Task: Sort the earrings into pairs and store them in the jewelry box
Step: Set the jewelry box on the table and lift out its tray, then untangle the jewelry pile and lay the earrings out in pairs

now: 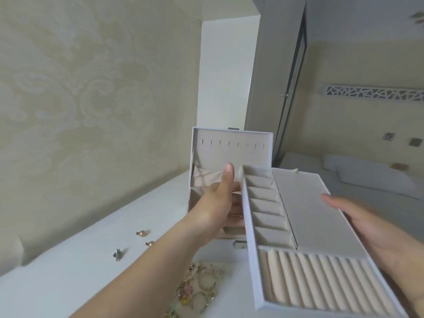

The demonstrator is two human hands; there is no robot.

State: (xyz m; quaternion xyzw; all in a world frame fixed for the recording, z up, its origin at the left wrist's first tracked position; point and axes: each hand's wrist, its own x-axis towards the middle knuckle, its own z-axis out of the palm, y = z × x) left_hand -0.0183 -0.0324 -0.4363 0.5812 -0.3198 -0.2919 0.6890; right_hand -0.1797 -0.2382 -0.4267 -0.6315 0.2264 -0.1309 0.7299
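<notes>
A white jewelry box stands open on the white table, its lid upright with small hooks inside. I hold its removable tray tilted in the air in front of the box. The tray has small beige compartments, a flat covered section and ring rolls. My left hand grips the tray's left edge, thumb up. My right hand supports the tray's right side, thumb lying on the cover. Two pearl earrings and a silver earring lie on the table to the left. A heap of gold earrings lies near me.
The white table runs along a patterned beige wall on the left. A bed with white pillows lies beyond the table on the right. A dark door frame stands behind the box.
</notes>
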